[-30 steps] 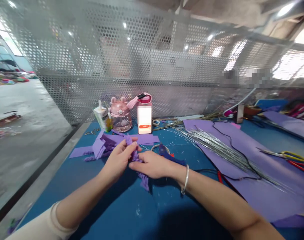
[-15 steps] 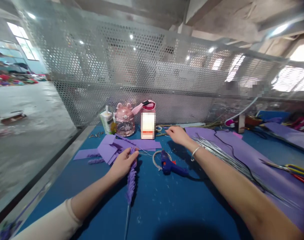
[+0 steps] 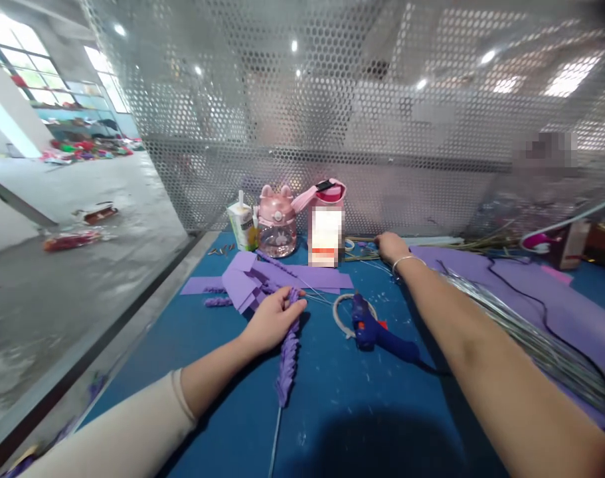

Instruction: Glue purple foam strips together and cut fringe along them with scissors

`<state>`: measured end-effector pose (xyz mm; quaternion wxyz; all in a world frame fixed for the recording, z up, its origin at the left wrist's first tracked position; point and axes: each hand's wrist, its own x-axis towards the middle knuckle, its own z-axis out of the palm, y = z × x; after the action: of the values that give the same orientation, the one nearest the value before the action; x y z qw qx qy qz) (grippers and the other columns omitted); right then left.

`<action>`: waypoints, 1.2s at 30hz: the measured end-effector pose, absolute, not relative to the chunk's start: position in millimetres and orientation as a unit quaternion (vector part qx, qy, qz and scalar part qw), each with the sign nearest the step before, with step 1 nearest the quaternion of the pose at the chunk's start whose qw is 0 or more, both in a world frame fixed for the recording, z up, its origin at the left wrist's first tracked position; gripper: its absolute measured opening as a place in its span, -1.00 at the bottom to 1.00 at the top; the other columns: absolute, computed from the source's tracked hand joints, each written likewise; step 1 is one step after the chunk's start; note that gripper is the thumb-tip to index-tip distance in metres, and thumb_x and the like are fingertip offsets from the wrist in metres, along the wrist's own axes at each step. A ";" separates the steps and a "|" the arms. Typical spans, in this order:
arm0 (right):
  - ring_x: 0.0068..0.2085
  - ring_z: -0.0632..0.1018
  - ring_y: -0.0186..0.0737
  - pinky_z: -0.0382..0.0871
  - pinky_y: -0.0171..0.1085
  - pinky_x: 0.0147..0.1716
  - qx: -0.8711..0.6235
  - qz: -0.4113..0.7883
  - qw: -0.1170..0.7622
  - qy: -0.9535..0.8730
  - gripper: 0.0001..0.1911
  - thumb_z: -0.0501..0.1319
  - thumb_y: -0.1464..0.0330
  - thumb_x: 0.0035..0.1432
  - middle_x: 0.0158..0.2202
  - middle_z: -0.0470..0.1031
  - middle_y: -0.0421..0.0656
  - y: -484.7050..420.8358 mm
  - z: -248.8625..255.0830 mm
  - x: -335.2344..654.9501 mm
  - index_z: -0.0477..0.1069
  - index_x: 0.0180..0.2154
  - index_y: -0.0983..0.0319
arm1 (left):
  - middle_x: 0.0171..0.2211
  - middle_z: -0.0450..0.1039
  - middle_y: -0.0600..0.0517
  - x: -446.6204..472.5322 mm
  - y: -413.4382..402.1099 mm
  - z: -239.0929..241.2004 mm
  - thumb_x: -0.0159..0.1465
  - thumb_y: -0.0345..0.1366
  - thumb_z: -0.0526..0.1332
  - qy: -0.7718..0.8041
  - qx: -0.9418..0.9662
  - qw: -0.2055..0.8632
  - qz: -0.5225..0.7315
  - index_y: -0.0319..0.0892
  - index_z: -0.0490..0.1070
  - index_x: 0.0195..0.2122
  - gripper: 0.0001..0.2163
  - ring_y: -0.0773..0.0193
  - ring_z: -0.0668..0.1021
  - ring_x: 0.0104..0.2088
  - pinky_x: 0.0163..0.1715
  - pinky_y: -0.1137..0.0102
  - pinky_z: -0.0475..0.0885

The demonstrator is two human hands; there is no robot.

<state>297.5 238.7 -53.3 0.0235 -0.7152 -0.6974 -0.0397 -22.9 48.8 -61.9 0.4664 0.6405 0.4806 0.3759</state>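
- Purple lavender spike, foam on a thin wire stem: lies on the blue table mat in front of the person, with the wire trailing toward them.
- Left hand: fingers curled shut round the spike's upper end, pinning it to the mat.
- Right hand: stretched to the far edge, at a scatter of green stems by the mesh screen. It is seen from behind, so I cannot tell whether the fingers grip anything.
- Step, as I judge it: a hold-and-fetch. Lifting one stem from that loose scatter would call for a fine pinch.
- Blue glue gun: on the mat just beside a tape ring.
- Cut foam sheets: piled just beyond the left hand.
- Containers: drink carton with a straw; pink bear-lidded bottle with a clear body, contents unclear; pink-capped bottle with its label blurred.
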 end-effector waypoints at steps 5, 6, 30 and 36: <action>-0.13 0.47 -0.17 0.41 -0.10 -0.19 -0.696 -0.075 0.061 -0.712 -0.69 0.14 0.31 0.21 -0.03 0.37 -0.06 234.1 -48.3 297.8 0.31 -0.03 0.27 | -0.64 0.20 0.18 -22.4 49.5 -64.4 0.18 -0.12 0.11 0.473 0.651 0.455 0.381 -0.22 0.35 -0.17 -0.70 0.39 0.24 -0.63 -0.63 0.50 0.10; -0.13 0.47 -0.16 0.40 -0.09 -0.18 -0.688 -0.087 0.081 -0.716 -0.69 0.14 0.31 0.21 -0.03 0.37 -0.07 229.9 -45.8 295.7 0.31 -0.03 0.27 | -0.64 0.21 0.18 -22.2 49.4 -64.5 0.18 -0.13 0.11 0.472 0.651 0.456 0.382 -0.23 0.35 -0.17 -0.70 0.39 0.24 -0.63 -0.63 0.50 0.10; -0.55 0.38 -0.28 0.22 -0.29 -0.54 -0.540 0.161 0.227 -0.794 -0.84 0.02 0.24 0.22 -0.52 0.37 -0.25 -29.5 41.1 224.2 0.31 -0.29 0.15 | -0.11 0.34 -0.15 -29.9 47.5 -58.3 0.16 -0.18 0.15 0.574 0.652 0.224 0.441 -0.23 0.18 0.12 -0.49 0.08 0.42 -0.14 -0.11 0.28 0.26; -0.57 0.34 -0.28 0.16 -0.30 -0.55 -0.573 0.111 0.238 -0.776 -0.84 0.03 0.20 0.22 -0.56 0.32 -0.28 -41.6 38.3 240.4 0.27 -0.29 0.12 | -0.04 0.32 -0.13 -11.5 20.0 -39.4 0.23 -0.28 0.06 0.469 0.788 0.142 0.372 -0.18 0.30 -0.01 -0.69 0.10 0.39 -0.03 -0.05 0.29 0.28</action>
<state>240.4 -41.6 38.3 0.2385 -0.5731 -0.7762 0.1106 -11.5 20.0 -39.4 0.1420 0.7881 0.4691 0.3723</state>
